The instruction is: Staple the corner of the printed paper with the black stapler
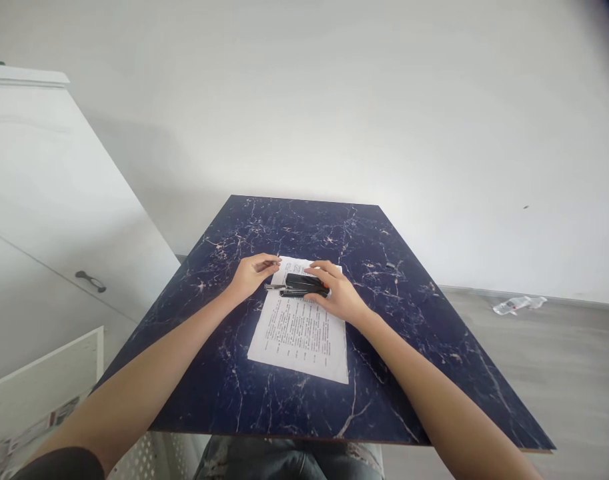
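Note:
A black stapler (304, 281) lies on its side or opened across the upper part of a printed sheet of paper (299, 333); which of the two I cannot tell. From its left end a silver metal part (275, 287) sticks out. My right hand (338, 293) is closed around the stapler's right end, fingers over the top and thumb along the near side. Just left of the paper's top edge, my left hand (257, 272) pinches thumb and forefinger together. Something tiny seems to be between those fingertips, too small to name.
The dark blue marble-patterned table (304, 227) stands against a white wall. A small dark piece (391, 265) lies on it, right of the paper. To the left is a white cabinet (44, 173) with a dark handle. A clear plastic wrapper (519, 305) lies on the floor at right.

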`<state>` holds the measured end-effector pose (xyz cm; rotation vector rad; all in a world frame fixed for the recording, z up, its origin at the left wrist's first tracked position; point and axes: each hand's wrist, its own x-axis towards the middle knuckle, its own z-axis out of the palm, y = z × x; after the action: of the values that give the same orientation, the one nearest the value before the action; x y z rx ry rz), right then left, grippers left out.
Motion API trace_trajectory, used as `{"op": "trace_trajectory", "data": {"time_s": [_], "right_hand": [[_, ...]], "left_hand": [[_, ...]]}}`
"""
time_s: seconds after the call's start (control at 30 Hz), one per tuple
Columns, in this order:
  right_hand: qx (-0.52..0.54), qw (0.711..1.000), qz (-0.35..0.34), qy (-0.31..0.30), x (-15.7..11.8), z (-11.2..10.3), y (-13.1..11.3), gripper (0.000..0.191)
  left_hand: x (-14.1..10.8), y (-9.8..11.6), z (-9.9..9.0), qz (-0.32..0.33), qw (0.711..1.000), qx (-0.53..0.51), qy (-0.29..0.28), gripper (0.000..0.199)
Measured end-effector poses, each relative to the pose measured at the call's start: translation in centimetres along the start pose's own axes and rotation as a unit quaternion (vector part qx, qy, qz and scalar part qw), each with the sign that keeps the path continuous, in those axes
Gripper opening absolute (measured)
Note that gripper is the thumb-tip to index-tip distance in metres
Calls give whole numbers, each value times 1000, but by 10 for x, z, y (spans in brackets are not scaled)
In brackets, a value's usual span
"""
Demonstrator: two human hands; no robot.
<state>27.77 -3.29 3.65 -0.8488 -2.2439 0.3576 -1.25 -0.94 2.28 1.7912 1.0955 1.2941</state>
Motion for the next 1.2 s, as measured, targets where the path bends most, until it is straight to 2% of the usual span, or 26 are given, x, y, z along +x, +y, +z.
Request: {"op": "trace_trajectory", "data": {"time_s": [0.07,0.17,0.27,0.67,0.87,1.0,1.2], "right_hand": [[-11,999,29,-37,-1,4,5,40],[-26,996,68,-43,-3,7,15,35],[-39,996,69,-43,-4,6,20,35],[-72,993,91,-20,-4,-2,32,35],[-60,995,82,-24,-3,-3,33,36],[-55,995,86,-20,-2,-3,32,35],[-57,994,96,-18,-2,-3,29,35]], "left_hand": [[-2,2,1,7,1000,-6,-11,38],[-3,2,1,2,1000,-25,-17,33],[-3,0,2,-4,999,-25,-35,28],[-3,2,8,36,992,50,-109,17],[-2,-2,9,37,992,81,-89,14],[-1,-1,9,46,991,76,-105,16],[-1,-2,10,45,992,66,-98,14]]}}
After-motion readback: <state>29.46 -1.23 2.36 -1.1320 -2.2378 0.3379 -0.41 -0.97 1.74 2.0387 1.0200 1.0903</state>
